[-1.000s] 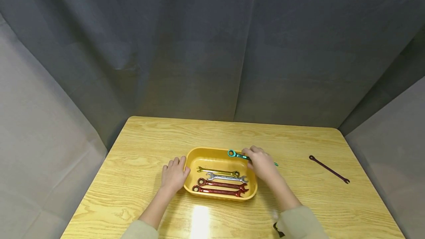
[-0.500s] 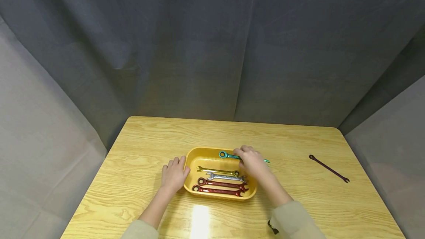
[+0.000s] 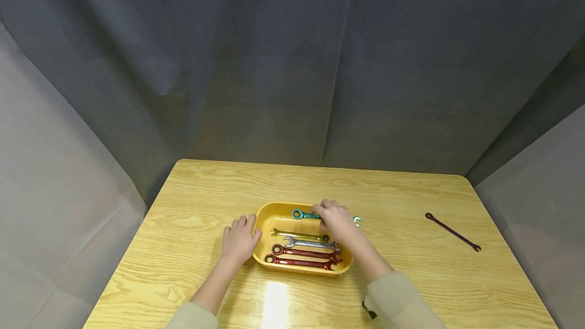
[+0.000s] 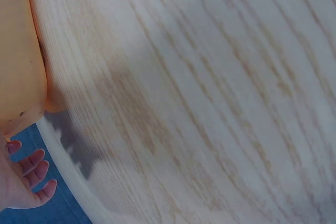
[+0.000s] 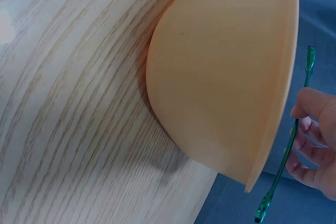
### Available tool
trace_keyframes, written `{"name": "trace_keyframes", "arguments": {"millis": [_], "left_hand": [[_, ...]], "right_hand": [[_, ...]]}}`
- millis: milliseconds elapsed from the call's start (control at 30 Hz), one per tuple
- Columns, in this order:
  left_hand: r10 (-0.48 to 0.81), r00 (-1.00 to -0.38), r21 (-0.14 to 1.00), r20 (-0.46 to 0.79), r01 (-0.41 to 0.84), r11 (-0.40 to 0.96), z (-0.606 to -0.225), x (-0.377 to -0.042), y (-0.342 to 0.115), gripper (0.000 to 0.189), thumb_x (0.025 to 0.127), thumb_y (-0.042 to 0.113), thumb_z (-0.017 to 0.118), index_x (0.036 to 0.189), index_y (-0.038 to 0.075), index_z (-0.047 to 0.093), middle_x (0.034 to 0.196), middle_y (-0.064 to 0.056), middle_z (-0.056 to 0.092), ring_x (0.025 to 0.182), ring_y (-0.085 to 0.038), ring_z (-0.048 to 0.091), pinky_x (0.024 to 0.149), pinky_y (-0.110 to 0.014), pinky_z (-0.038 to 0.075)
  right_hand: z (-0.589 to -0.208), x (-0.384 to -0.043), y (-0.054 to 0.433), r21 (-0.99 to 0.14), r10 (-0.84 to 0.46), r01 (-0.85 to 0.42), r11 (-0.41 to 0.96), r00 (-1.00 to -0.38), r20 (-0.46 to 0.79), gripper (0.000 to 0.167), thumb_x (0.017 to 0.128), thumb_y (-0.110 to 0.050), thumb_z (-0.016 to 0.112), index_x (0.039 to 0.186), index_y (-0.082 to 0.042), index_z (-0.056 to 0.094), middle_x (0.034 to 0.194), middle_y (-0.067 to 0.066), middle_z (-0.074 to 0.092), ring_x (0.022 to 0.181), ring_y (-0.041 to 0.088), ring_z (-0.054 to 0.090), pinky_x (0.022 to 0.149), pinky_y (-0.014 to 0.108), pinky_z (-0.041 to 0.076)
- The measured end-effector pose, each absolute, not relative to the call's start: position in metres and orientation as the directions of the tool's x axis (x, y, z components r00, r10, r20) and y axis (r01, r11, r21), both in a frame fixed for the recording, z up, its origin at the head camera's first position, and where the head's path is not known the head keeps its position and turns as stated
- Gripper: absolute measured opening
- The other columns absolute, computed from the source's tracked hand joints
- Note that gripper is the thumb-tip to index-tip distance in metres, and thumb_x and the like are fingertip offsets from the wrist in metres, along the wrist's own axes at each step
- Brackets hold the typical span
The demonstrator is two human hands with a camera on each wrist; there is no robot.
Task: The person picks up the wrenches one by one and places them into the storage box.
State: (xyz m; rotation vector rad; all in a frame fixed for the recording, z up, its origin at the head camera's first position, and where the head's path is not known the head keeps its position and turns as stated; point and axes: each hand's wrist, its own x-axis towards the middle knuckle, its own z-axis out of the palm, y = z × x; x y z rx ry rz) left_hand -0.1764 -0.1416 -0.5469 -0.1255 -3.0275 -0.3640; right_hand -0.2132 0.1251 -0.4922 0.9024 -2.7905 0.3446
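Between thumb and fingers, my right hand [image 3: 335, 221] pinches a green ratchet wrench [image 3: 311, 215] by its middle. The wrench is level over the back right part of a yellow plastic bin [image 3: 283, 223], ring end to the left; in the right wrist view the green wrench [image 5: 282, 167] is above the rim. My left hand [image 3: 239, 240] rests at the bin's left rim, fingers loosely extended. Inside the bin lie a gold wrench [image 3: 299, 235], a silver open-end wrench [image 3: 312, 243] and two red ratchet wrenches [image 3: 306, 254], roughly parallel.
A dark purple wrench [image 3: 452, 232] lies slanted on the right of the wooden table [image 3: 205, 187]. Grey curtains [image 3: 256, 65] hang behind the table's far edge and along both sides. A small black item [image 3: 369, 310] shows beside the right sleeve.
My right hand has carried the green wrench leftward, from over the bin's right rim to farther over its inside. The left hand and the bin have stayed in place.
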Motion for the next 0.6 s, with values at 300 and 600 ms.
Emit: {"name": "trace_keyframes", "arguments": {"millis": [300, 600], "left_hand": [[0.065, -0.993, 0.232, 0.098, 0.086, 0.969, -0.547, -0.177, -0.141, 0.034, 0.091, 0.032, 0.043, 0.119, 0.011, 0.046, 0.102, -0.011, 0.053, 0.087, -0.027, 0.049, 0.07, -0.042, 0.039], [0.069, -0.993, 0.227, 0.099, 0.09, 0.97, -0.547, -0.176, -0.14, 0.034, 0.092, 0.032, 0.042, 0.119, 0.012, 0.046, 0.102, -0.011, 0.053, 0.086, -0.027, 0.049, 0.07, -0.042, 0.039]], "right_hand": [[-0.493, -0.214, 0.114, -0.122, -0.572, -0.609, 0.784, -0.785, 0.238, 0.036, 0.071, 0.001, 0.064, 0.104, -0.014, 0.064, 0.085, 0.001, 0.056, 0.077, 0.017, 0.052, 0.061, 0.031, 0.046], [-0.498, -0.214, 0.104, -0.109, -0.593, -0.632, 0.767, -0.764, 0.255, 0.035, 0.073, 0.001, 0.065, 0.104, -0.013, 0.065, 0.087, 0.002, 0.058, 0.078, 0.018, 0.055, 0.061, 0.03, 0.048]]}}
